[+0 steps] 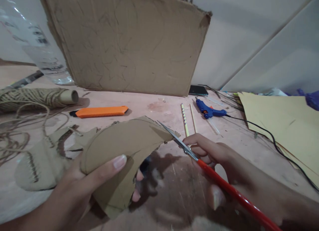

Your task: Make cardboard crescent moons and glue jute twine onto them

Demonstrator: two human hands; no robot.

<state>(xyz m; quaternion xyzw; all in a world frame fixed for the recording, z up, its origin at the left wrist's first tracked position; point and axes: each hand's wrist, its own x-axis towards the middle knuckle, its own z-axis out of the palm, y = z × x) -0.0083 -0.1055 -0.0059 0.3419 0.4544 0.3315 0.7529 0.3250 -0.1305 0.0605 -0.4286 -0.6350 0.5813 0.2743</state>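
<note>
A curved piece of brown cardboard (114, 141) is gripped in my left hand (97, 178), the thumb on top and the fingertips showing past its lower right edge. My right hand (214, 161) is wrapped round scissors (224, 184) with red handles. Their metal blades point up and left, and lie over the narrow right end of the cardboard. Faint drawn lines run along the cardboard's border. Left of my left hand, a cut cardboard shape (42, 168) with dark marks lies on the table.
An orange cutter (102, 112), a twine roll (37, 97) and a bottle (47, 55) are at the left. A large cardboard sheet (129, 41) stands behind. Two thin sticks (184, 119), a blue glue gun (209, 110), its cord and yellowish sheets (279, 118) are at the right.
</note>
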